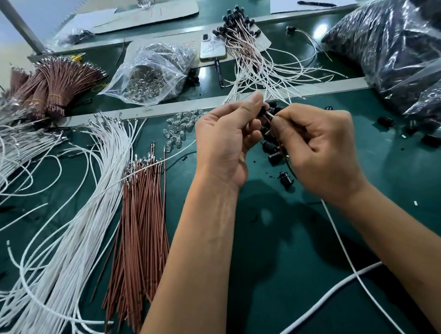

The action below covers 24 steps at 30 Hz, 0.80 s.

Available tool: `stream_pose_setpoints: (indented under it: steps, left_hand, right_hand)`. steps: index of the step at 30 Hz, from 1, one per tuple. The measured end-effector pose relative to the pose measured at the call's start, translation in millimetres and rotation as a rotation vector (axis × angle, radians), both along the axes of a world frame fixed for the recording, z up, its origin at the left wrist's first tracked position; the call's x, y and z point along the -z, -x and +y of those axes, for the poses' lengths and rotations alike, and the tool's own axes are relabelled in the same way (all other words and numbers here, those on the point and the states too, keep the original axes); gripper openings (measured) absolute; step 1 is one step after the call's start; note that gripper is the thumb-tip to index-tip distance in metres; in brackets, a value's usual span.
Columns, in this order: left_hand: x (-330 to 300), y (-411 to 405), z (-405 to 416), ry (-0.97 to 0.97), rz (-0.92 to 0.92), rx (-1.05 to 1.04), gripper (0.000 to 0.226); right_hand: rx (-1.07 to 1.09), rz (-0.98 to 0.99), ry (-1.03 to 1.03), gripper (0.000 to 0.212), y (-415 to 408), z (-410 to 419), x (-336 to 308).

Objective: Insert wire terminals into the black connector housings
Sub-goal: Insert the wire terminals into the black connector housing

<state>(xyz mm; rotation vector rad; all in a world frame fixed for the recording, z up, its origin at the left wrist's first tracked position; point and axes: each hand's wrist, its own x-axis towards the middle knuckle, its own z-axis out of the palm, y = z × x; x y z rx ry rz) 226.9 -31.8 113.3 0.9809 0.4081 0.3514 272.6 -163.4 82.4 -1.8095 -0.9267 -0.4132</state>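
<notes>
The left hand [222, 141] pinches a black connector housing [264, 110] at its fingertips; the right hand [319, 147] pinches a white wire [344, 247] at the housing, its fingers hiding the terminal. Loose housings [270, 149] lie beneath on the green table [392, 184]. Brown wires [141, 220], white wires [73, 236] and glass bulbs [182, 125] lie left.

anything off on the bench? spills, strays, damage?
No visible damage. Loose black housings and small black bits lie scattered on the mat under the hands, more housings beside the big plastic bag. A phone sits among the parts.
</notes>
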Motion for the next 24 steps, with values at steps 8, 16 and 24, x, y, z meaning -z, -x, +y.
stream_pose_setpoints:
  steps: [8,16,24]
  left_hand:
    - [2.2,-0.4,0.7,-0.03,-0.025,-0.041,0.018]
    - [11.2,-1.4,5.5,-0.164,0.04,0.059,0.015]
    - [12.0,-3.5,12.7,-0.037,0.109,0.058,0.015]
  right_hand:
    - [-0.013,0.032,0.008,0.031,-1.7,3.6,4.8]
    - [-0.189,0.431,-0.104,0.025,-10.5,2.4,8.5]
    - [-0.292,0.515,-0.053,0.026,-7.7,2.8,2.8]
